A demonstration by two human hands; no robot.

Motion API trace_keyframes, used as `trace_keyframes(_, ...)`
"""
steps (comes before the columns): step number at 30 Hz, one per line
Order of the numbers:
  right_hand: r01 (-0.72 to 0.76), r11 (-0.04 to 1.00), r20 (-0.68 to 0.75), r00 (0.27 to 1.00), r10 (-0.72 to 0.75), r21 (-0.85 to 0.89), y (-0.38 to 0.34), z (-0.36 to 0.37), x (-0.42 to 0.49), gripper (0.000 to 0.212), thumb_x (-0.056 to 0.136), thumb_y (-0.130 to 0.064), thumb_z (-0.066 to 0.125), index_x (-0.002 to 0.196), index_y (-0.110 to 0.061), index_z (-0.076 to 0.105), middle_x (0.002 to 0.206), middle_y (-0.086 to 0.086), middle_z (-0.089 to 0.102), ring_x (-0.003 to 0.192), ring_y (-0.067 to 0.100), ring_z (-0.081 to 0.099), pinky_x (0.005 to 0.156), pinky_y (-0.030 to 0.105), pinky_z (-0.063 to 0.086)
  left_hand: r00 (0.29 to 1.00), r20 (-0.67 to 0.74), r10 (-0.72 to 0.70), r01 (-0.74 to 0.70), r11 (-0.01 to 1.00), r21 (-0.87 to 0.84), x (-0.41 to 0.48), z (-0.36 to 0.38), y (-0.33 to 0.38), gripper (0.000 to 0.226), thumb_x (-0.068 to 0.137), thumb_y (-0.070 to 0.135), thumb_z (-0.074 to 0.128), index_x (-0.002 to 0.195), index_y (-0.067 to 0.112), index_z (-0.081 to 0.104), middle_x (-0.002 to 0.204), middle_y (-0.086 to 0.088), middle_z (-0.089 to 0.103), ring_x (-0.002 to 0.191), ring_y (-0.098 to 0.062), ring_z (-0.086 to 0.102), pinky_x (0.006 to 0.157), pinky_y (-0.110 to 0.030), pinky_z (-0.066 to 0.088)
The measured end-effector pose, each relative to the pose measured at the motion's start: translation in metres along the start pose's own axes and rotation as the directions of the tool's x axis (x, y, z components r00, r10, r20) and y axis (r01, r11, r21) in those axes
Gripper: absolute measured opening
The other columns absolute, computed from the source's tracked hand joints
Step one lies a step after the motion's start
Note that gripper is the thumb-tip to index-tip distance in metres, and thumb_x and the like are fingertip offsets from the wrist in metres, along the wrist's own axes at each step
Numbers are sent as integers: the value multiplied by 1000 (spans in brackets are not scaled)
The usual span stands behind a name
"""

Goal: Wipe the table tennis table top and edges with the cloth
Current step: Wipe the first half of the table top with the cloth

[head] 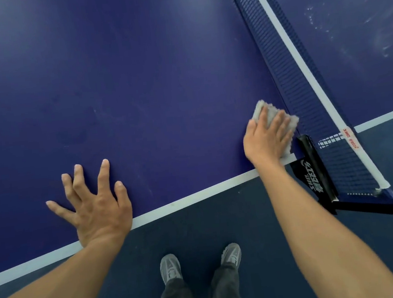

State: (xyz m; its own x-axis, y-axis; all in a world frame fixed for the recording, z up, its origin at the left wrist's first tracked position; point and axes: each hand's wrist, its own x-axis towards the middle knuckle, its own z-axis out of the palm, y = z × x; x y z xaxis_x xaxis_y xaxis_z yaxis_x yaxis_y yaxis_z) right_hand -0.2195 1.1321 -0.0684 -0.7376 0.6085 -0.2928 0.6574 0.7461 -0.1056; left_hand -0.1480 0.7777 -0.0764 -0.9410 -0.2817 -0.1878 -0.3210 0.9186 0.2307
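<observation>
The blue table tennis table (135, 82) fills most of the view, with a white line along its near edge (191, 199). My right hand (268, 138) presses flat, fingers straight, on a grey cloth (271, 113) lying on the top, close to the foot of the net and near the table's near edge. My left hand (94, 200) rests on the table top with its fingers spread, holding nothing, just inside the white edge line.
The dark blue net (286, 66) with a white top band runs from the top of the view down to its black clamp post (314, 175) at the table's side. White smears mark the far half (359, 22). My grey shoes (200, 263) stand on the dark floor.
</observation>
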Motion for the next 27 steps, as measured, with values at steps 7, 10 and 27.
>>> trace_keyframes(7, 231, 972, -30, 972, -232, -48, -146, -4, 77, 62, 110, -47, 14, 167, -27, -1, 174, 18, -9, 160, 38, -13, 127, 58, -11, 999, -36, 22, -22, 1000, 7, 1, 6, -1, 55, 105, 47, 39, 158, 37, 29, 167, -10, 9, 158, -34, 1, 118, -73, -6)
trace_keyframes(10, 618, 781, 70, 787, -614, -89, -184, 23, 16, 61, 110, -48, 16, 167, -31, 1, 175, 13, -9, 160, 33, -14, 126, 53, -15, 1000, -21, 2, -1, 1000, 10, 1, 4, 1, 58, 103, 43, 46, 159, 37, 30, 168, -9, 8, 158, -32, -1, 119, -73, -5)
trace_keyframes(27, 173, 976, -68, 981, -183, -134, -173, -40, 185, 62, 109, -47, 9, 168, -28, 2, 174, 17, -2, 160, 38, -4, 128, 56, -8, 994, -99, 52, -45, 996, 77, 4, 10, 3, 62, 97, 50, 33, 156, 33, 42, 165, -16, 23, 157, -39, 16, 116, -79, 8)
